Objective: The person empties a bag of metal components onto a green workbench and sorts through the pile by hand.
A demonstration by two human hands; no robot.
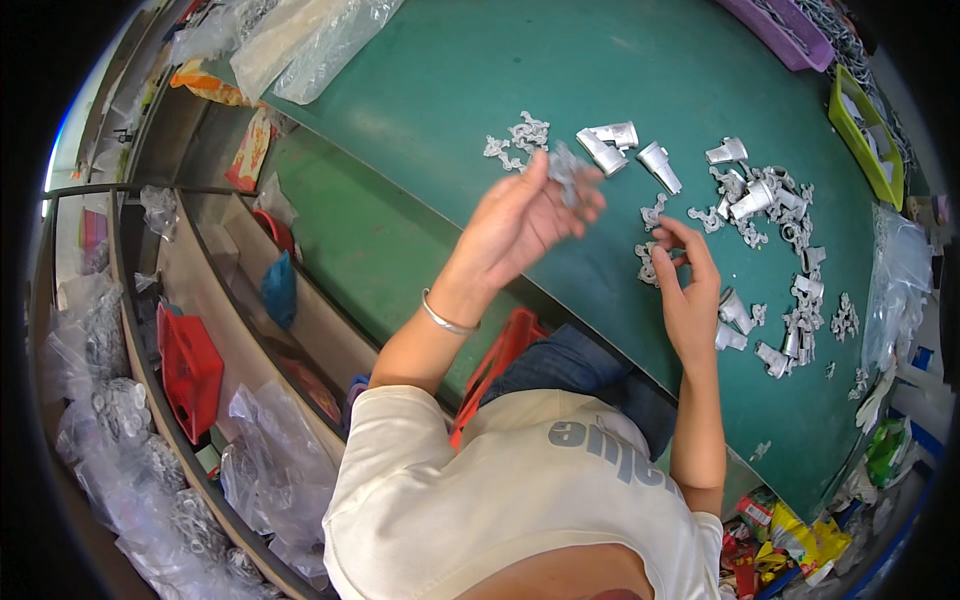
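Note:
My left hand (520, 222), palm turned up with its fingers curled, is raised over the near edge of the green table. A small grey metal casting (564, 172), blurred by motion, is between its thumb and fingers. Beyond it lies a little group of similar castings (518, 138). My right hand (692, 285) hovers low over the table with thumb and forefinger bent and apart. Their tips are close to a looped casting (646, 263), and another casting (653, 211) lies just past them. Silver tapered metal sleeves (603, 150) rest farther back, between the hands.
A mixed heap of sleeves and castings (760, 200) spreads over the right of the green table (450, 80). Purple (790, 35) and lime-green (868, 140) trays line its far right edge. Clear plastic bags (330, 50) lie far left. Shelving with a red bin (188, 370) stands left.

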